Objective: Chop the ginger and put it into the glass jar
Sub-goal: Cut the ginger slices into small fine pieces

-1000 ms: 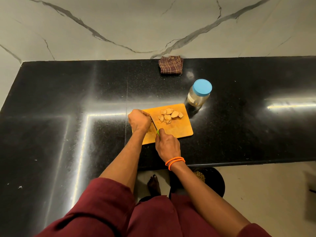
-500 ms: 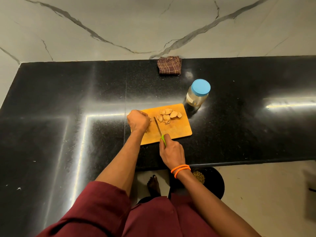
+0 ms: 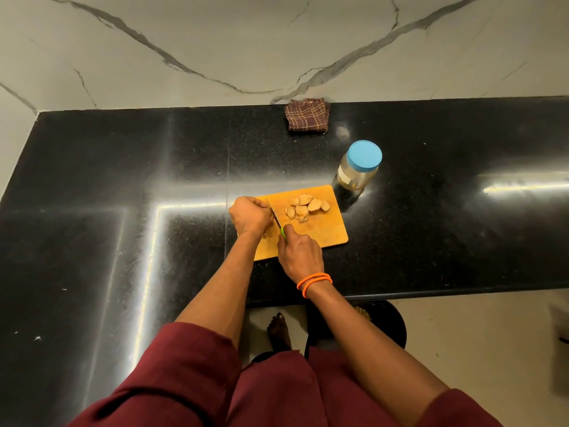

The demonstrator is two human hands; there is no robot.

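Two hands: both work over the orange cutting board (image 3: pixel 320 235), near the front edge of the black counter (image 3: pixel 123 180)
Left hand (image 3: pixel 251 215): fingers curled down over the uncut ginger, pinning it to the board's left end; the piece itself is almost wholly hidden beneath the hand, presumably steadied so that the blade cannot roll it
Right hand (image 3: pixel 300 251): closed round the green handle of the knife (image 3: pixel 278 224); the blade runs up and left, right beside the left knuckles
Cut ginger slices (image 3: pixel 304 206): heaped at the board's far right, apart from the blade, judged to be pushed clear of the cutting line
Glass jar (image 3: pixel 358 169): upright on the counter just beyond the board's far right corner, blue lid on; nearest to the slices, likely for a short transfer
Checked cloth (image 3: pixel 307 115): folded against the wall, well apart from the work
Writing: a pale label on the jar, too small to read
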